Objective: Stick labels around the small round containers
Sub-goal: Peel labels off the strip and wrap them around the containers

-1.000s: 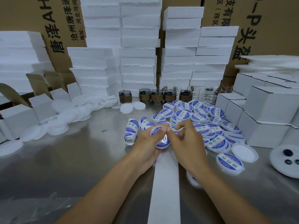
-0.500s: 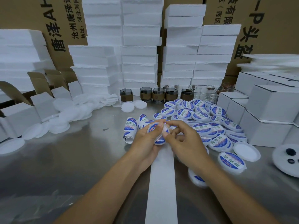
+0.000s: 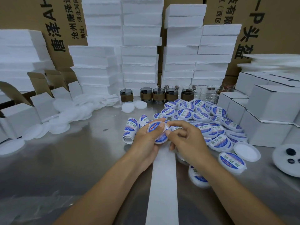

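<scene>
**A:** so where's the small round container (image 3: 158, 133) you're working on?

**B:** It's up off the metal table (image 3: 65, 159), in your left hand (image 3: 144, 140). Thumb lies across its blue-and-white top, fingers curled round the underside.

**A:** and your right hand (image 3: 186, 140)?

**B:** Thumb and forefinger pinch the container's right rim, the other fingers loosely curled. The white backing strip (image 3: 164, 176) runs from under your hands toward you. The pile of labelled containers (image 3: 203, 117) sits just right of them, the label roll (image 3: 130, 129) just left.

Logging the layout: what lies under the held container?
A white paper strip runs below the container toward the camera; its far end is hidden by the left hand and right hand.
</scene>
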Tool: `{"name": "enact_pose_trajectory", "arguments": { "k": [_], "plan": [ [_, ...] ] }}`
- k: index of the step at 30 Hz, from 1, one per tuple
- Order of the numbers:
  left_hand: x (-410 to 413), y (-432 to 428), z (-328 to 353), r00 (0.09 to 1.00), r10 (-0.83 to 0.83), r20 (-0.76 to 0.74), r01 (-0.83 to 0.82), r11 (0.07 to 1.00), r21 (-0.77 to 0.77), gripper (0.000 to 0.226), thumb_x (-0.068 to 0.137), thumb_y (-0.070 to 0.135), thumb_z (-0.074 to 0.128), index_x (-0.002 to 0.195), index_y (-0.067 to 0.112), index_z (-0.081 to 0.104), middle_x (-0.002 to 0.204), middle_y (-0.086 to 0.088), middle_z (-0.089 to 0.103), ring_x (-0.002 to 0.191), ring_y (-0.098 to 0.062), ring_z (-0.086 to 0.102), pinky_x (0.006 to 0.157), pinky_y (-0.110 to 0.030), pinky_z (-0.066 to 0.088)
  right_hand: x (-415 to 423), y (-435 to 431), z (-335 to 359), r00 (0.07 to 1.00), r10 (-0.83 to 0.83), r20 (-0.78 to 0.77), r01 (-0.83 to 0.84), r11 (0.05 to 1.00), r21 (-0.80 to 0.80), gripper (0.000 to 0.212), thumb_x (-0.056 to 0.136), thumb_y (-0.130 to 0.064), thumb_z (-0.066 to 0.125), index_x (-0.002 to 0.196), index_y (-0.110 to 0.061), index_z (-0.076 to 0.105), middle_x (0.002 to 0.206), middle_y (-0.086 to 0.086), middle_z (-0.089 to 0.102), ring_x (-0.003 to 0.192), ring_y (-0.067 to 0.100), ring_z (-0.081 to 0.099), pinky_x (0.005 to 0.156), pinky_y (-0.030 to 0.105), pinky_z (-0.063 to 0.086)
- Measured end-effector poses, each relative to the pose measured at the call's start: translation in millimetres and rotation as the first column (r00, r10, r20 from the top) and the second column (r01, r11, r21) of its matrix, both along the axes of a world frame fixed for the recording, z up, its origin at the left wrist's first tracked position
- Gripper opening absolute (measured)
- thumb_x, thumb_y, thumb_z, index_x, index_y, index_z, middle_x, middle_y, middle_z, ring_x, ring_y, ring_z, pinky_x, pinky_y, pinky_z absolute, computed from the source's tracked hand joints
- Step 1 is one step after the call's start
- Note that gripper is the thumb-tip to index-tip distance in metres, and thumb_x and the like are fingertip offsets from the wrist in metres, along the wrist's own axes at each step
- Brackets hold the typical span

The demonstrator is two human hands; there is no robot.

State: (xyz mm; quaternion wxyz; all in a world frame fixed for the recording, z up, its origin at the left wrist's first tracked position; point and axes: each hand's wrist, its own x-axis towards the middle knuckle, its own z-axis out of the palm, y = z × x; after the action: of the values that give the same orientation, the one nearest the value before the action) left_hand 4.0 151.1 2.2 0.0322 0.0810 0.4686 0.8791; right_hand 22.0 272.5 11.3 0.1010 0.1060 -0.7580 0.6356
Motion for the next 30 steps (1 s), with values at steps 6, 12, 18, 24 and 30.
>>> {"name": "enact_pose_trajectory", "arguments": {
  "k": [6, 12, 18, 24, 30],
  "plan": [
    [2, 3, -9, 0.996, -0.008, -0.094, -0.013, 0.977, -0.214, 0.026, 0.089, 0.0, 0.055, 0.115, 0.002, 0.06, 0.099, -0.01, 0.071, 0.083, -0.019, 0.066, 0.072, -0.024, 0.052, -2, 2, 1, 0.987, -0.159, -0.01, 0.158, 0.983, -0.091, 0.012, 0.088, -0.011, 0.06, 0.095, -0.02, 0.06, 0.061, 0.001, 0.064, 0.043, 0.007, 0.056, 0.05, 0.019, 0.046],
    [4, 2, -8, 0.99, -0.004, -0.144, -0.04, 0.952, -0.303, 0.02, 0.089, 0.008, 0.058, 0.107, 0.017, 0.065, 0.098, -0.002, 0.073, 0.087, -0.012, 0.067, 0.067, -0.018, 0.05, -1, 4, 2, 0.976, -0.216, -0.034, 0.215, 0.976, -0.024, 0.006, 0.09, -0.022, 0.059, 0.092, -0.018, 0.063, 0.06, 0.004, 0.064, 0.04, 0.002, 0.053, 0.044, 0.014, 0.043],
    [4, 1, -3, 0.986, 0.051, -0.157, -0.1, 0.942, -0.321, 0.026, 0.098, 0.019, 0.044, 0.113, 0.012, 0.064, 0.091, -0.002, 0.071, 0.077, -0.009, 0.062, 0.065, -0.02, 0.05, -1, 4, 0, 0.972, -0.204, -0.114, 0.205, 0.979, -0.005, 0.004, 0.089, -0.027, 0.059, 0.09, -0.025, 0.062, 0.059, 0.002, 0.064, 0.046, 0.011, 0.057, 0.05, 0.021, 0.047],
    [6, 0, -2, 0.987, 0.092, -0.133, -0.126, 0.952, -0.28, 0.026, 0.098, 0.019, 0.045, 0.112, 0.006, 0.064, 0.099, -0.01, 0.071, 0.081, -0.016, 0.063, 0.072, -0.025, 0.054, -2, 0, -6, 0.975, -0.11, -0.193, 0.138, 0.981, 0.134, 0.033, 0.084, -0.02, 0.066, 0.093, -0.047, 0.049, 0.059, -0.004, 0.061, 0.054, 0.011, 0.058, 0.06, 0.027, 0.048],
    [8, 0, 1, 0.988, 0.119, -0.096, -0.142, 0.949, -0.282, 0.022, 0.094, 0.02, 0.053, 0.11, 0.013, 0.065, 0.085, -0.001, 0.068, 0.07, -0.009, 0.06, 0.067, -0.022, 0.053, -9, 13, 0, 0.947, -0.233, -0.221, 0.257, 0.963, 0.087, 0.033, 0.089, -0.019, 0.06, 0.118, -0.033, 0.052, 0.066, -0.002, 0.06, 0.058, 0.001, 0.057, 0.059, 0.008, 0.043]
  ]
}}
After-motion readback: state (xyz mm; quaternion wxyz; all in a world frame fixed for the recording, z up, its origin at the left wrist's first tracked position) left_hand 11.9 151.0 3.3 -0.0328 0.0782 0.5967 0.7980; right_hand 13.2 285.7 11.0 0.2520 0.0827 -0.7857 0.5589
